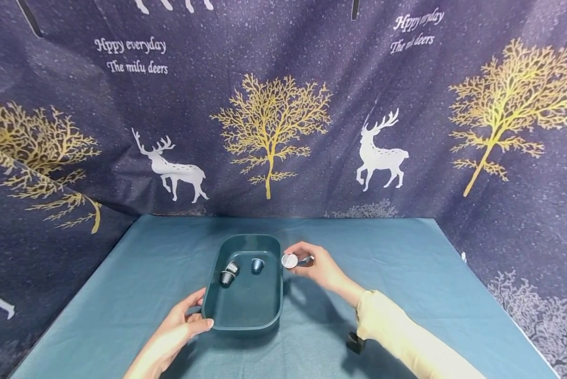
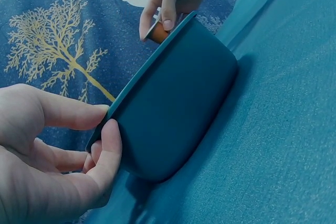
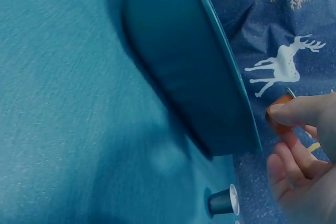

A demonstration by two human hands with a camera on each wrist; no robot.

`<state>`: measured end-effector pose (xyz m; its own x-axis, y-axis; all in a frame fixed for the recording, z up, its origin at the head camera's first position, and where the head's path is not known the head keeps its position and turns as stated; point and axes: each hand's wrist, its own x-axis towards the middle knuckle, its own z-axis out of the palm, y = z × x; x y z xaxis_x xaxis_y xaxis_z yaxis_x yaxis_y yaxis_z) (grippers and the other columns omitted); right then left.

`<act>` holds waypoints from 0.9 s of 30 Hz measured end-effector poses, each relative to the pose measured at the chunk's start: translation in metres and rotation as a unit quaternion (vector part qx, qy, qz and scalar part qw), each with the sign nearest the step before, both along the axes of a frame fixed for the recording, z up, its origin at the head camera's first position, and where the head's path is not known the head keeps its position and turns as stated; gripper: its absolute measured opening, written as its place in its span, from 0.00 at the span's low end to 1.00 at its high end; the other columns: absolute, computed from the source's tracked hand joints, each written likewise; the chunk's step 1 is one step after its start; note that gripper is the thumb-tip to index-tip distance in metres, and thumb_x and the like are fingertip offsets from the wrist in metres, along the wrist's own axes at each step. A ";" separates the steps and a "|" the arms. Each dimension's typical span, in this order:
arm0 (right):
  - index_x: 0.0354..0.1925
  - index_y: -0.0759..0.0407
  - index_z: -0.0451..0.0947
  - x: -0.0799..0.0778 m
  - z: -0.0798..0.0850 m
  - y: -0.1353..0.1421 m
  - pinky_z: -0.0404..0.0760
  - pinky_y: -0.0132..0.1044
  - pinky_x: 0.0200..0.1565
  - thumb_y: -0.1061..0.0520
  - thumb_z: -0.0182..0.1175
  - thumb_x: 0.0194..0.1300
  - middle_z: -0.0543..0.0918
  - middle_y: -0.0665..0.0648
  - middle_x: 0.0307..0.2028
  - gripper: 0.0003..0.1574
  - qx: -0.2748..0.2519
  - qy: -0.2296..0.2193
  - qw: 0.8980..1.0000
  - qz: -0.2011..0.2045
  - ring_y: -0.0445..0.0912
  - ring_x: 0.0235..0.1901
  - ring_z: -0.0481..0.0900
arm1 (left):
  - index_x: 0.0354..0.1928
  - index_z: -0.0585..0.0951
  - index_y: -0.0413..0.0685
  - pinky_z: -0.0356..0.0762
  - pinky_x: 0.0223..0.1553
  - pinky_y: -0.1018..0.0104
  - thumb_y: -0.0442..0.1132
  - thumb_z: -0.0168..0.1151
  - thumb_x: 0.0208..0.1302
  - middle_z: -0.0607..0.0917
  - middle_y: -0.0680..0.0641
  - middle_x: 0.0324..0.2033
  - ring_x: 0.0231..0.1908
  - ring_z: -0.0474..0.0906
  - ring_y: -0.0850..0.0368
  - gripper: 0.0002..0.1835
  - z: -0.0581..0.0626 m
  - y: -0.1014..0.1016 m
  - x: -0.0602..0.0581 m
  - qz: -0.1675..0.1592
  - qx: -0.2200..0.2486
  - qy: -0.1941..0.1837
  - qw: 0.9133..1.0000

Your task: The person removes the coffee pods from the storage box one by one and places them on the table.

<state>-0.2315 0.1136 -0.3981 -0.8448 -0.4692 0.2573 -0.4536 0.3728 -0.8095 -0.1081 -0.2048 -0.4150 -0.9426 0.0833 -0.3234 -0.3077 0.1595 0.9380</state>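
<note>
My left hand (image 1: 181,321) pinches the rim of a dark teal plastic bin (image 1: 245,327) at its near left corner. In the left wrist view, thumb and fingers (image 2: 111,140) close over that rim. Beyond the bin's right wall, my right hand (image 1: 319,265) pinches an orange coffee capsule (image 3: 281,111); its pale lid shows in the head view. Inside the bin, a blue capsule (image 1: 257,266) lies apart from a silver capsule (image 1: 232,267) and a dark grey capsule (image 1: 227,278), which lie together at the left.
On the teal cloth (image 1: 383,263) right of the bin lies a blue-grey capsule (image 3: 221,202), mostly behind my right hand in the head view. A small black object (image 1: 355,342) shows beside the right sleeve. A dark printed curtain (image 1: 283,52) hangs behind the table.
</note>
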 end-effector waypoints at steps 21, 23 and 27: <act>0.54 0.55 0.80 -0.002 -0.015 0.021 0.81 0.38 0.45 0.65 0.69 0.57 0.86 0.58 0.41 0.24 -0.018 0.004 1.000 -0.023 0.45 0.40 0.82 | 0.76 0.51 0.35 0.76 0.48 0.61 0.29 0.60 0.63 0.58 0.38 0.58 0.35 0.76 0.56 0.42 0.000 -0.002 -0.001 -0.010 0.014 -0.003 1.000; 0.54 0.56 0.80 -0.003 -0.015 0.023 0.81 0.40 0.44 0.66 0.69 0.57 0.86 0.59 0.41 0.25 -0.021 0.001 1.000 -0.024 0.45 0.40 0.82 | 0.76 0.52 0.36 0.76 0.48 0.61 0.29 0.60 0.62 0.59 0.39 0.57 0.35 0.75 0.56 0.42 -0.001 -0.002 -0.002 -0.006 0.015 -0.005 1.000; 0.53 0.57 0.80 -0.005 -0.016 0.028 0.81 0.37 0.42 0.66 0.69 0.56 0.86 0.60 0.42 0.25 -0.020 0.002 0.999 -0.038 0.45 0.39 0.83 | 0.76 0.51 0.36 0.75 0.48 0.61 0.30 0.61 0.62 0.59 0.38 0.57 0.36 0.75 0.55 0.43 -0.001 -0.001 -0.001 -0.007 0.014 -0.005 1.000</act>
<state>-0.2365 0.1417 -0.4144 -0.8761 -0.3935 0.2785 -0.4293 0.3741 -0.8220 -0.1096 -0.2063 -0.4157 -0.9382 0.1052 -0.3298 -0.3148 0.1373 0.9392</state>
